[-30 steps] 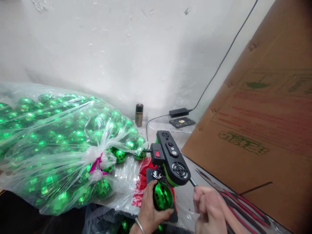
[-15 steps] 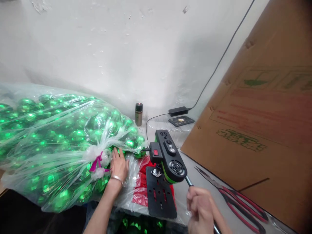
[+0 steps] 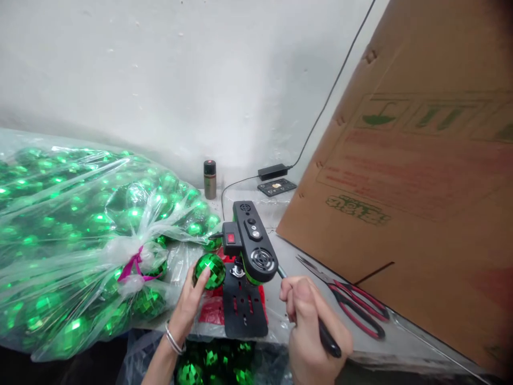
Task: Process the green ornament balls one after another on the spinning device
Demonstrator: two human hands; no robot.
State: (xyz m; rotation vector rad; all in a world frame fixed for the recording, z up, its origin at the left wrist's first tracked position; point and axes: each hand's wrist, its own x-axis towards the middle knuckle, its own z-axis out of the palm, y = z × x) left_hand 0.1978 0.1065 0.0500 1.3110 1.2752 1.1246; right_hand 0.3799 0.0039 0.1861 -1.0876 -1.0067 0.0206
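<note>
My left hand (image 3: pixel 193 293), with a silver bangle at the wrist, grips a shiny faceted green ball (image 3: pixel 210 271) just left of a black device (image 3: pixel 256 240). The device has round vents and a red switch, and sits above a slotted black plate (image 3: pixel 245 305). Closed around a dark-handled metal rod (image 3: pixel 329 339) is my right hand (image 3: pixel 312 326); the rod's far end reaches the device's lower right side. At the left lies a big clear bag of green balls (image 3: pixel 80 214), tied with a magenta ribbon (image 3: pixel 134 264).
Red-handled scissors (image 3: pixel 360 305) lie right of the device, beside a large cardboard box (image 3: pixel 401 187). Near the wall stand a small bottle (image 3: pixel 210 179), a black adapter (image 3: pixel 273 171) and a phone (image 3: pixel 276 186). More green balls (image 3: pixel 212 363) show below the table edge.
My left hand has come away from the bag and now holds a green ball near the device. The view has shifted, and more of the rod's dark handle shows under my right hand.
</note>
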